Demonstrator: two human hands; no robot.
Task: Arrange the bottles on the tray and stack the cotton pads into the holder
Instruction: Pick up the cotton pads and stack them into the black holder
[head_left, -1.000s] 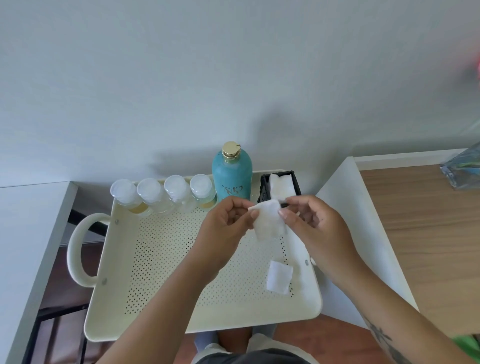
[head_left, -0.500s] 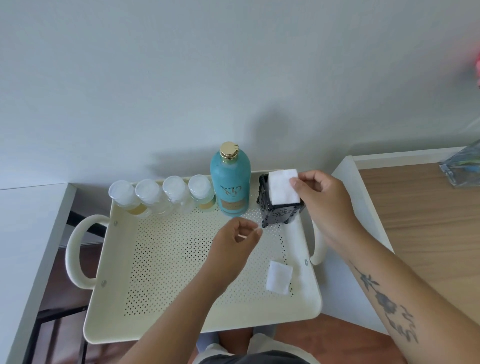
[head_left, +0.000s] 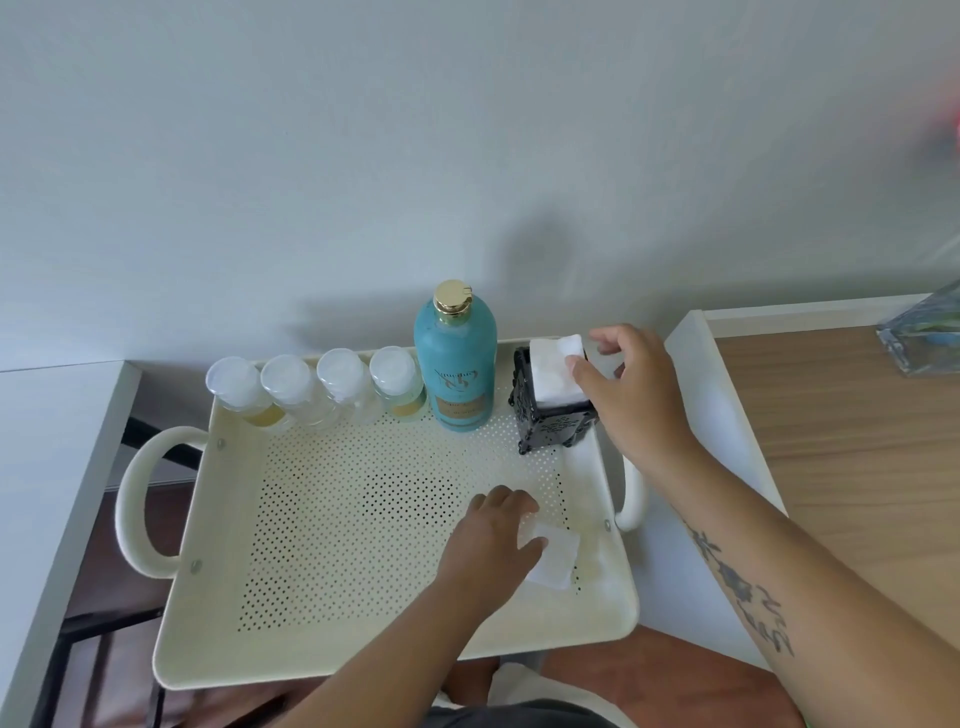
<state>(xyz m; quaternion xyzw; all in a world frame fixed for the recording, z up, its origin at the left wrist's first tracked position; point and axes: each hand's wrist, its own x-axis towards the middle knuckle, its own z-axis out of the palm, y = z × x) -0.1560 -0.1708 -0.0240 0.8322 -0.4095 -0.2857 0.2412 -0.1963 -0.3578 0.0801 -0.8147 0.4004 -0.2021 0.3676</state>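
Note:
A cream perforated tray (head_left: 332, 525) holds several small clear bottles (head_left: 306, 387) in a row along its far edge, with a tall teal bottle (head_left: 456, 364) beside them. At the far right corner stands a black cotton-pad holder (head_left: 550, 431), white pads (head_left: 550, 371) showing at its top. My right hand (head_left: 634, 395) rests at the holder's top, its thumb pressing on the top pad. My left hand (head_left: 493, 540) lies low over a loose white pad (head_left: 556, 561) on the tray floor, fingertips touching it.
White tabletops flank the tray on the left (head_left: 41, 467) and right (head_left: 727, 415). A wooden surface (head_left: 857, 441) lies further right, with a clear glass object (head_left: 924, 332) at its far edge. The wall is close behind the tray.
My right hand carried a pad from mid-tray to the holder and now presses it on top. My left hand dropped from mid-air down onto the loose pad.

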